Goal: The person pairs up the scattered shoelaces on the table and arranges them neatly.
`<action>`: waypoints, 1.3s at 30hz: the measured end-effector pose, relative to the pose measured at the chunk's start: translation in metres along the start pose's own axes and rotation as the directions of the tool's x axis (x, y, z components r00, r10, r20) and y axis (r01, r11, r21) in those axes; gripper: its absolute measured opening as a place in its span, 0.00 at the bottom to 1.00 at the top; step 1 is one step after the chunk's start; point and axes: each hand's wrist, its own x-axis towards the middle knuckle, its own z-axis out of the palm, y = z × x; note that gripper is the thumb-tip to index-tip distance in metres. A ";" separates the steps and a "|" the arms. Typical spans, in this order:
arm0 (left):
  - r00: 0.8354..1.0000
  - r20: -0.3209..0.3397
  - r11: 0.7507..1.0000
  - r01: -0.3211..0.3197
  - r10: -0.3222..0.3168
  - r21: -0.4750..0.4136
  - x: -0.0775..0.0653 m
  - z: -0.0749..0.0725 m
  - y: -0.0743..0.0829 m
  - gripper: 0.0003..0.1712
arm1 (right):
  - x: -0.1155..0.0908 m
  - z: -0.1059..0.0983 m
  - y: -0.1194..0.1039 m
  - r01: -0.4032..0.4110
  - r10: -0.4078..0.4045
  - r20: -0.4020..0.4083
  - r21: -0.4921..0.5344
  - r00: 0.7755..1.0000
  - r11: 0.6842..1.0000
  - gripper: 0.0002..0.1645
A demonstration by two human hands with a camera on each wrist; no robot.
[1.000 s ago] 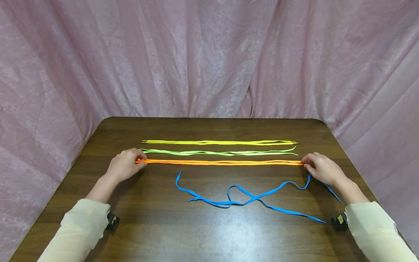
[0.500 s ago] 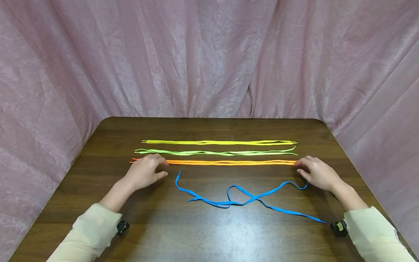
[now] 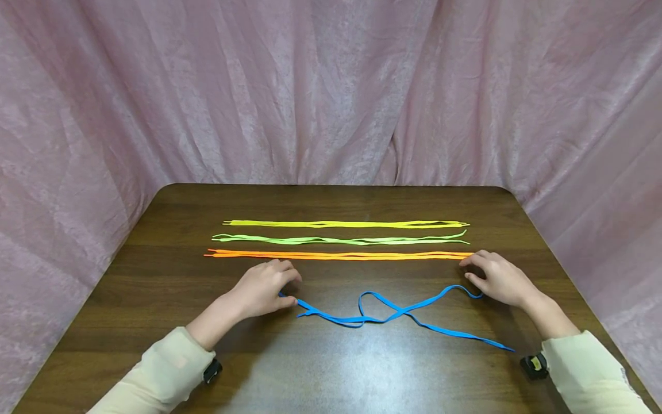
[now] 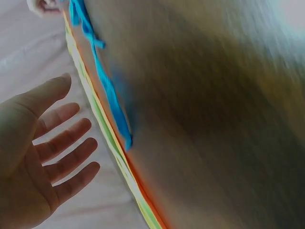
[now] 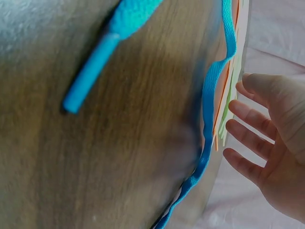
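Blue shoelaces (image 3: 400,311) lie crossed and wavy on the near half of the table. Over their left end is my left hand (image 3: 264,287), hiding that tip in the head view; its fingers are spread and hold nothing in the left wrist view, with the blue lace (image 4: 112,98) beyond them. My right hand (image 3: 501,279) hovers by the right end of the orange shoelaces (image 3: 351,256), fingers loosely bent, nothing in them. It hides part of the blue laces at the right. In the right wrist view a blue lace tip (image 5: 90,74) appears close to the camera.
Green shoelaces (image 3: 336,241) and yellow shoelaces (image 3: 289,224) lie stretched straight behind the orange ones, roughly parallel. The brown wooden table (image 3: 331,201) ends at a pink curtain (image 3: 331,92) along its back and sides.
My left hand has let go of the orange laces' left end and moved right and nearer, over the blue laces. My right hand has released the other orange end and shifted slightly left and nearer.
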 end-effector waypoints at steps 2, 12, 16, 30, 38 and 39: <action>0.999 0.003 0.999 -0.040 0.040 0.013 0.002 0.003 0.006 0.20 | 0.000 0.001 -0.001 0.007 -0.007 -0.004 0.001 1.000 1.000 0.13; 0.990 0.049 0.991 -0.135 0.134 0.015 0.009 0.017 0.025 0.13 | 0.000 0.008 -0.008 0.041 -0.041 -0.018 0.018 0.999 0.999 0.13; 0.988 0.060 0.989 -0.145 0.144 0.015 0.011 0.022 0.028 0.11 | 0.000 0.010 -0.011 0.061 -0.061 -0.041 0.005 0.997 0.998 0.13; 0.991 -0.008 0.991 -0.132 0.133 0.026 0.015 0.026 0.028 0.09 | -0.001 0.017 -0.015 0.100 -0.099 -0.030 0.012 0.995 0.995 0.12; 0.992 -0.068 0.994 -0.107 0.108 0.020 0.014 0.016 0.025 0.09 | 0.000 0.018 -0.020 0.080 -0.079 -0.013 0.025 0.997 0.996 0.12; 0.992 -0.071 0.994 -0.104 0.105 0.019 0.014 0.015 0.025 0.09 | 0.000 0.018 -0.021 0.083 -0.083 -0.010 0.029 0.997 0.996 0.12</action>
